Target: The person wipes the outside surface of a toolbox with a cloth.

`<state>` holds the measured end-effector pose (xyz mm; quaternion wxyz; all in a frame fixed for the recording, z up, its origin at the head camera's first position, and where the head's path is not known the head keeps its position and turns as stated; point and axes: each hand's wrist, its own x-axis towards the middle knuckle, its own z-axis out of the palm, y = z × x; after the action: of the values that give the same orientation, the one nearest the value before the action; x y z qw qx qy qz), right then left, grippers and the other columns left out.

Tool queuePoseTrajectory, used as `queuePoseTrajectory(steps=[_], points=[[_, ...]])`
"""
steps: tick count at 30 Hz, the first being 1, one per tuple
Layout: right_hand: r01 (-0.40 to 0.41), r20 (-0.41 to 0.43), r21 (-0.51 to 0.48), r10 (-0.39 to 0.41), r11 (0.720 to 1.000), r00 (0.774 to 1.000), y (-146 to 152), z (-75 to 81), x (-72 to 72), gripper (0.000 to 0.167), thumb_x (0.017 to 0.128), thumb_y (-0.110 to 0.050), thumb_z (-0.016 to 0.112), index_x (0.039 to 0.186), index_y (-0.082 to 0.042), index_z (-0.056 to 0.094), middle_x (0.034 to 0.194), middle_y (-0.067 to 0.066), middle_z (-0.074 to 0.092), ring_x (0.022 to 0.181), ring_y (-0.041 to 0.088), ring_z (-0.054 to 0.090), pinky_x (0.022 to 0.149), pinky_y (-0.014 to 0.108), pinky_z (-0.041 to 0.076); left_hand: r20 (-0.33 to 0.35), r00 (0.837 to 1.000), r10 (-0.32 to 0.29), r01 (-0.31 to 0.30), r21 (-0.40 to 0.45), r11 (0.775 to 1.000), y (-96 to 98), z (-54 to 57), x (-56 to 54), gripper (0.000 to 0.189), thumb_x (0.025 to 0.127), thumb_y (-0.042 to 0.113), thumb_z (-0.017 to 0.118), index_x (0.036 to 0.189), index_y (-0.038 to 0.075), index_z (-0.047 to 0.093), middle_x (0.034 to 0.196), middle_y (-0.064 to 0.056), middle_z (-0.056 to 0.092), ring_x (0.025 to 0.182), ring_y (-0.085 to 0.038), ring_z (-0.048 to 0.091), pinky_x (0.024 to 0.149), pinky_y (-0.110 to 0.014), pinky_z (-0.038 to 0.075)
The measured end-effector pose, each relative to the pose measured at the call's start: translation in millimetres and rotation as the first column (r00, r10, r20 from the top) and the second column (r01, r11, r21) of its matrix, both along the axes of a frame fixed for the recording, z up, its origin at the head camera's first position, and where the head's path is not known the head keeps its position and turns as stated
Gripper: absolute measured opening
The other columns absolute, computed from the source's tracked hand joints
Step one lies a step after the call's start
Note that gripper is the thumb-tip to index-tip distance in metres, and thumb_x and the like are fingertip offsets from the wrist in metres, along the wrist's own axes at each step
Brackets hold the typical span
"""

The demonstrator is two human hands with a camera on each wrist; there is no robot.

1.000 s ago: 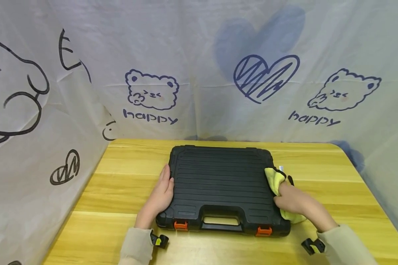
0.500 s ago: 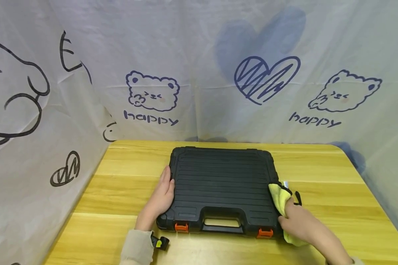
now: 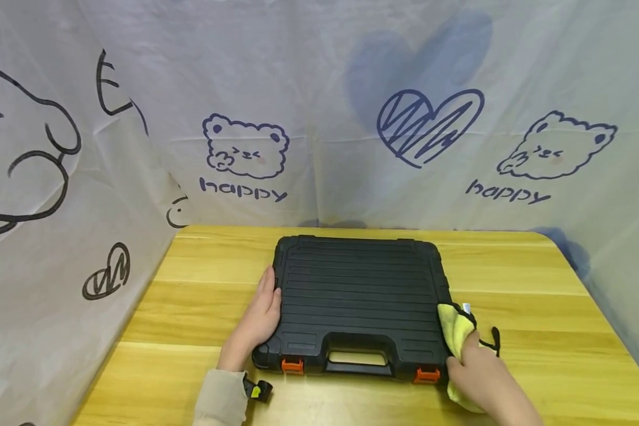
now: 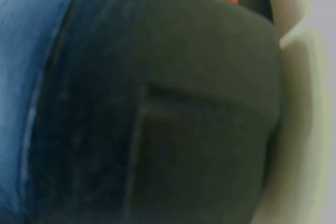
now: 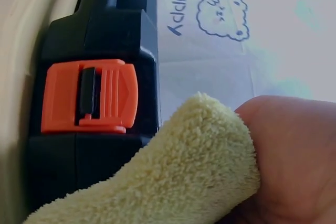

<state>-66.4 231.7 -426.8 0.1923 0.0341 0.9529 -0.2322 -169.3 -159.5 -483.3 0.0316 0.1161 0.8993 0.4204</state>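
Observation:
A black plastic tool case [image 3: 359, 290] with a ribbed lid lies flat on the table, its handle and two orange latches [image 3: 427, 376] toward me. My left hand [image 3: 261, 316] rests along the case's left side, fingers extended. At the front right corner, my right hand [image 3: 479, 370] grips a yellow cloth [image 3: 454, 325] with black edging, pressed against the case's right side. In the right wrist view, the fuzzy cloth [image 5: 199, 161] bunches beside the thumb, near an orange latch [image 5: 89, 97]. The left wrist view shows a dark case corner [image 4: 157, 98] up close.
The case stands on a yellow wood-grain table [image 3: 207, 254]. White fabric [image 3: 319, 71] with drawn bears and hearts hangs behind and along both sides. A black wrist camera mount [image 3: 258, 390] sits at the left cuff.
My right hand has slid toward me along the case's right side, carrying the yellow cloth from mid-side to the front corner. My left hand and the case stay almost still.

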Motion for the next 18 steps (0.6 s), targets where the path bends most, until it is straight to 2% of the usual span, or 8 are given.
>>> queuePoseTrajectory(steps=[5, 12, 14, 16, 18], points=[[0.024, -0.021, -0.002, -0.024, 1.000, 0.999, -1.1, -1.2, 6.4, 0.081, 0.098, -0.022, 0.047, 0.134, 0.037, 0.005, 0.123, 0.052, 0.044, 0.109, 0.061, 0.052, 0.089, 0.066, 0.045, -0.013, 1.000, -0.001, 0.001, 0.005, 1.000, 0.6, -0.1, -1.7, 0.058, 0.109, 0.015, 0.026, 0.155, -0.007, -0.001, 0.163, -0.025, 0.000, 0.150, -0.036, 0.003, 0.120, -0.051, 0.012], [0.081, 0.053, -0.065, -0.078, 0.995, 0.996, -2.1, -5.8, 16.1, 0.084, 0.098, -0.022, 0.046, 0.135, 0.034, -0.005, 0.107, 0.049, 0.054, 0.096, 0.044, 0.063, 0.083, 0.061, 0.049, -0.023, 1.000, -0.006, 0.006, 0.005, 1.000, 1.7, 1.5, -3.0, 0.057, 0.109, 0.013, 0.027, 0.155, -0.009, 0.000, 0.162, -0.026, 0.000, 0.150, -0.038, 0.003, 0.119, -0.053, 0.011], [0.084, 0.053, -0.072, -0.080, 0.994, 0.995, -1.1, -8.7, 19.6, 0.084, 0.099, -0.022, 0.045, 0.136, 0.033, -0.007, 0.110, 0.050, 0.053, 0.100, 0.049, 0.062, 0.085, 0.062, 0.049, -0.019, 1.000, -0.005, 0.005, 0.009, 1.000, 1.7, 2.3, -3.3, 0.057, 0.109, 0.013, 0.026, 0.155, -0.008, -0.001, 0.163, -0.026, -0.001, 0.150, -0.038, 0.002, 0.120, -0.052, 0.011], [0.093, 0.038, -0.094, -0.090, 0.991, 0.995, 1.4, -12.7, 23.8, 0.082, 0.099, -0.021, 0.045, 0.136, 0.033, -0.005, 0.113, 0.049, 0.053, 0.102, 0.049, 0.062, 0.086, 0.061, 0.050, -0.016, 1.000, -0.006, 0.006, 0.014, 1.000, 1.5, 2.8, -3.5, 0.058, 0.109, 0.013, 0.026, 0.155, -0.008, -0.002, 0.163, -0.025, -0.002, 0.150, -0.038, 0.001, 0.120, -0.052, 0.010], [0.114, 0.024, -0.124, -0.112, 0.986, 0.993, 4.2, -16.5, 28.5, 0.078, 0.099, -0.019, 0.046, 0.139, 0.032, 0.004, 0.116, 0.046, 0.054, 0.105, 0.048, 0.061, 0.086, 0.059, 0.050, -0.010, 1.000, -0.008, 0.008, 0.017, 1.000, 1.2, 2.9, -3.6, 0.058, 0.109, 0.013, 0.026, 0.155, -0.007, -0.003, 0.163, -0.024, -0.003, 0.150, -0.038, 0.001, 0.120, -0.052, 0.009]])
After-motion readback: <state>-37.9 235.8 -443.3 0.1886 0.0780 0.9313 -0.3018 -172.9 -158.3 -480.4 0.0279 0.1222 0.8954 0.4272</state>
